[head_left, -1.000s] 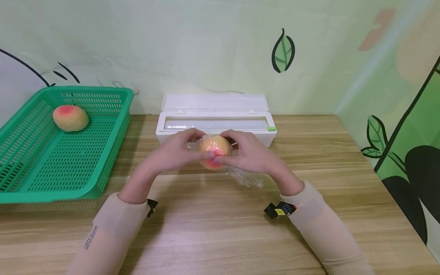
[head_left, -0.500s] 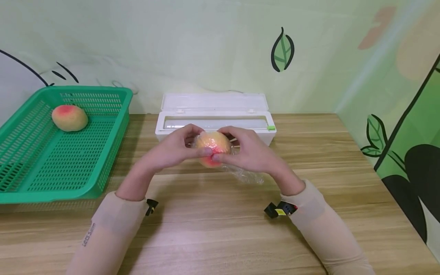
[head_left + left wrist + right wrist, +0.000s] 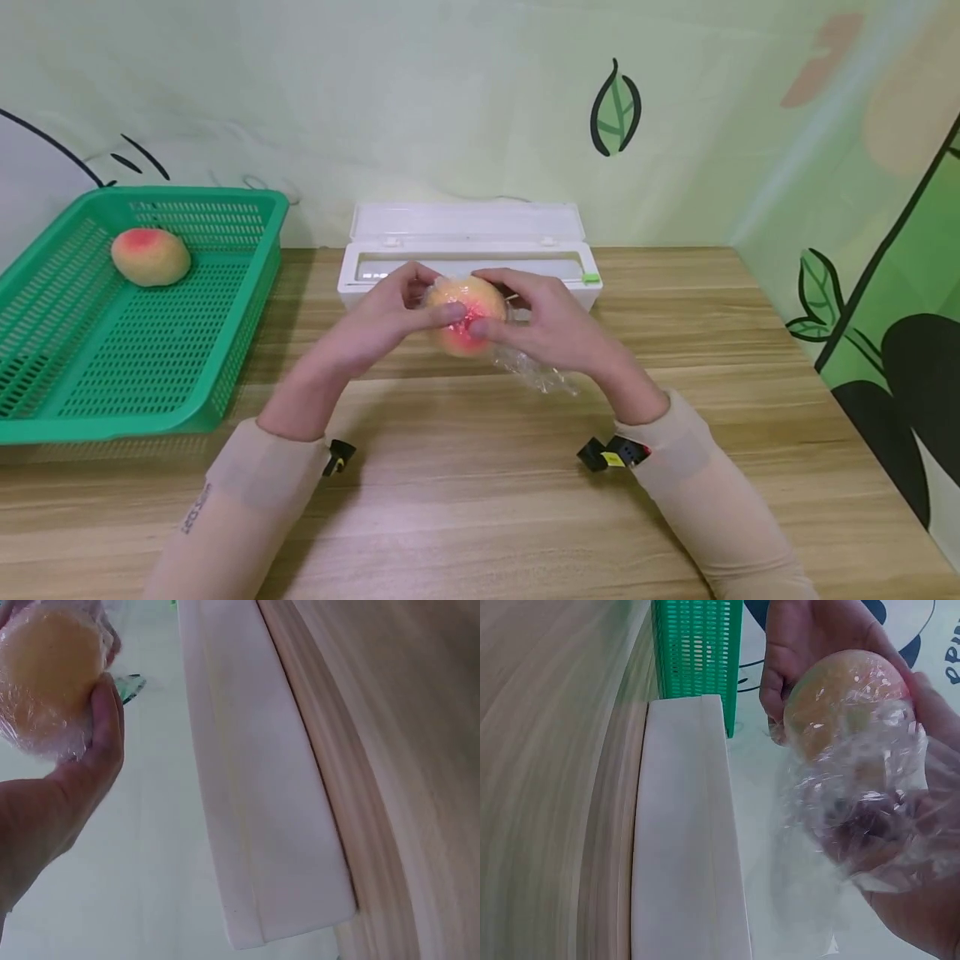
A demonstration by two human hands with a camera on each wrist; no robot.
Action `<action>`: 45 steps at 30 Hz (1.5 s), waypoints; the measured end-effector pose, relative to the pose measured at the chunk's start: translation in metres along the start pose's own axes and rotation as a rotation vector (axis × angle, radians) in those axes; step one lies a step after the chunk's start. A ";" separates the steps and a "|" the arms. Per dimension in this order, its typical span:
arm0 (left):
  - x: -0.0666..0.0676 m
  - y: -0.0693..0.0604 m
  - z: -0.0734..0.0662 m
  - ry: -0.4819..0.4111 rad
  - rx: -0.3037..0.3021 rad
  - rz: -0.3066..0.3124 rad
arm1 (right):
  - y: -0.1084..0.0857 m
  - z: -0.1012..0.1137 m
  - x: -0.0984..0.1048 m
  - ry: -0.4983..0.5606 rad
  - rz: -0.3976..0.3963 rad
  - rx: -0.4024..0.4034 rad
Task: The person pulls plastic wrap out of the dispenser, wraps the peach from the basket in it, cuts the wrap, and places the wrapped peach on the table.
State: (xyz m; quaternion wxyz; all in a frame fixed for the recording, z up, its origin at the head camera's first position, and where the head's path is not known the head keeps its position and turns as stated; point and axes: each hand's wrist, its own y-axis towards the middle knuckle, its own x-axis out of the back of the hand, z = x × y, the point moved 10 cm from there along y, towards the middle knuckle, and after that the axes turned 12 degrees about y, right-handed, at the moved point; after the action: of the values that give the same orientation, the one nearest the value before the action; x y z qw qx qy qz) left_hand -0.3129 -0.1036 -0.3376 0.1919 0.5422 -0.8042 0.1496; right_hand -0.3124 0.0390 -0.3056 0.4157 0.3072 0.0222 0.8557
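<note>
A yellow and pink peach [image 3: 467, 298] is held above the table between both hands, covered in clear plastic wrap [image 3: 534, 372]. My left hand [image 3: 378, 325] grips its left side, thumb across the near face. On the other side my right hand [image 3: 551, 323] grips it, its thumb close to the left one. Loose wrap trails below the right hand and, in the right wrist view, bunches over its fingers and palm. Smooth wrap covers the peach's underside [image 3: 52, 667] in the left wrist view. Some fingertips are hidden behind the fruit.
Behind the hands stands a white plastic-wrap dispenser [image 3: 468, 242], its lid raised and a roll inside. A green plastic basket [image 3: 247, 333] at the left holds another peach [image 3: 151, 257] without visible wrap. The wooden table [image 3: 480, 500] meets a printed wall at the back.
Both hands have lifted the peach slightly, up and away from the near side. The loose wrap swings with it at the right. Neither hand has let go.
</note>
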 end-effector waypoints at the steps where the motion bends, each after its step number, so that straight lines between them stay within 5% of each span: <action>1: 0.002 -0.001 0.000 0.011 0.008 -0.026 | 0.000 0.001 0.001 -0.014 -0.012 0.009; 4: 0.010 -0.002 0.001 0.034 0.025 -0.103 | -0.002 0.012 0.008 -0.094 -0.104 0.095; 9: 0.022 -0.003 0.002 0.079 0.053 -0.231 | -0.016 0.048 0.025 -0.170 -0.395 0.333; 12: 0.027 -0.003 0.001 0.092 0.059 -0.281 | -0.022 0.058 0.024 -0.127 -0.448 0.393; 23: 0.031 -0.007 -0.012 0.090 -0.020 -0.381 | -0.019 0.036 0.007 0.011 -0.482 0.198; 35: 0.025 -0.010 -0.023 0.084 -0.101 -0.378 | -0.015 0.007 0.014 0.266 -0.517 -0.017; 45: 0.021 -0.010 -0.026 0.115 -0.128 -0.389 | -0.014 0.002 0.011 0.298 -0.470 -0.080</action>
State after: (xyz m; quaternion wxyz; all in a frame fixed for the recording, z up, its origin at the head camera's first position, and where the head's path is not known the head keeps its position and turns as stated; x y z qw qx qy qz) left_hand -0.3071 -0.1128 -0.3047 0.2970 0.6646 -0.6798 0.0890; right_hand -0.3069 0.0556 -0.3019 0.6069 0.1478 0.1202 0.7716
